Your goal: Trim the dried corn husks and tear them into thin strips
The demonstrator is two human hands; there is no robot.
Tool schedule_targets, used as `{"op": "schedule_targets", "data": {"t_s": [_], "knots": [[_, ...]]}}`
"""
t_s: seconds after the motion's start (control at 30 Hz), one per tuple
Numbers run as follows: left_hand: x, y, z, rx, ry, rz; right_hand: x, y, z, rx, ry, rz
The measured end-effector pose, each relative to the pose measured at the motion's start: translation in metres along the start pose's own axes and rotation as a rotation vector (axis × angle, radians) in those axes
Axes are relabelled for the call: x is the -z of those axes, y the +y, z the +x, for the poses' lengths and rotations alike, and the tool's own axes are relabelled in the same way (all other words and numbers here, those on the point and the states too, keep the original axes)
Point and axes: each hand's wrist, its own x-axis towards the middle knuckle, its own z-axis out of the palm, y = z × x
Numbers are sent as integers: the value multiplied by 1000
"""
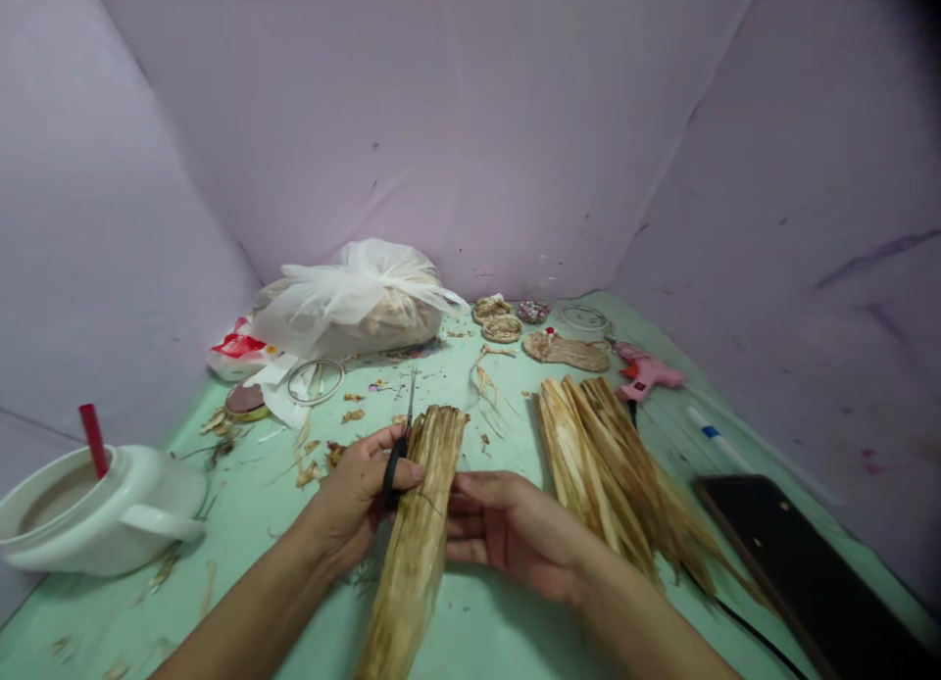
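A broad strip of dried plant stalk [416,553], brown and tan, runs from the bottom edge up between my hands. My left hand [360,494] is closed around the black-handled scissors [394,472], its thumb resting on the strip. The scissor blades point away from me along the strip's left side. From the right, my right hand [507,533] grips the same strip, thumb by its edge and fingers partly behind it. A thin dark line, perhaps a thread or fibre, crosses the strip near my right thumb.
More dried stalks [595,464] lie right, near a pink glue gun [651,371], a marker [717,440] and a black phone [794,572]. A white pot [132,509] stands left. Behind are a plastic bag [360,303] and a woven sole-shaped piece [573,353].
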Motion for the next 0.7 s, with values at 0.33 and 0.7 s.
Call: {"op": "schedule_targets", "data": {"t_s": [0.33, 0.7], "knots": [[41, 33, 6, -51, 288, 582, 9, -6, 4, 207, 325, -49], [18, 31, -22, -265, 357, 850, 3, -9, -2, 158, 304, -133]]}}
